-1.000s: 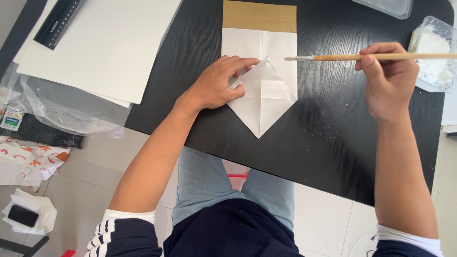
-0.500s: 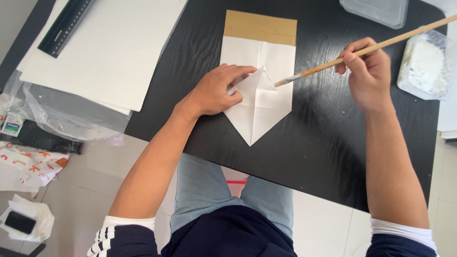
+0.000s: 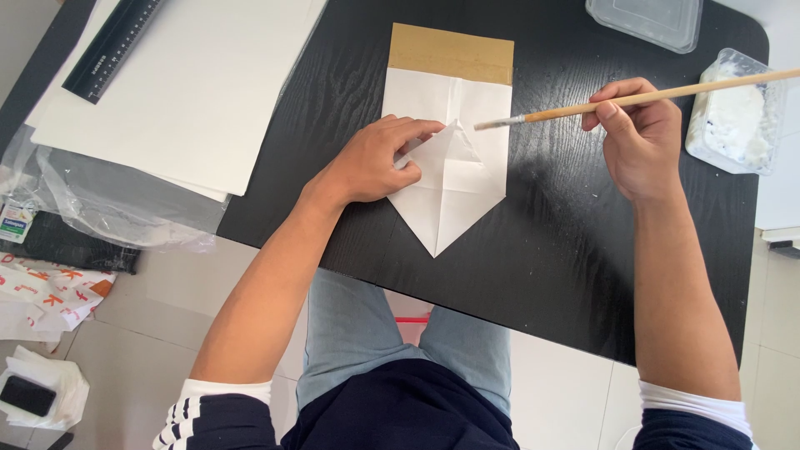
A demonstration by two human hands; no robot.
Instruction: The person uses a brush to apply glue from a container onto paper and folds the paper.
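Observation:
A white folded paper [image 3: 454, 179] with a pointed lower end and a brown strip at its far edge lies on the black table [image 3: 567, 250]. My left hand [image 3: 373, 160] presses on its left side, fingertips at a raised folded flap. My right hand [image 3: 640, 137] grips a wooden-handled brush [image 3: 633, 98], whose bristle tip hovers at the paper's right edge, near the flap.
A clear tub of white paste [image 3: 733, 112] sits at the right edge, an empty clear container [image 3: 646, 18] at the far right. Large white sheets [image 3: 179, 92] with a black ruler [image 3: 112, 46] lie to the left, over plastic wrap. Paper scraps litter the floor.
My right hand drew the brush back to the right, so its tip moved from over the paper to its right edge. My left hand stayed on the paper.

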